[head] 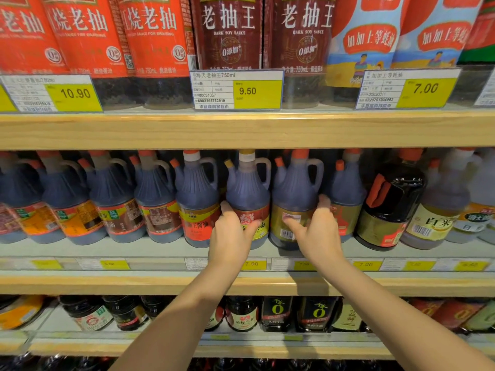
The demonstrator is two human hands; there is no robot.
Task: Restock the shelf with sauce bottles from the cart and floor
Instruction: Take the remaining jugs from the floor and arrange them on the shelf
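My left hand (232, 231) grips the lower body of a yellow-capped sauce jug (247, 194) standing on the middle shelf (107, 250). My right hand (317, 231) curls round the orange-capped jug (296, 188) just beside it (thumb across the gold label). More handled jugs (112, 194) line the shelf leftward, above yellow price tags (253, 264).
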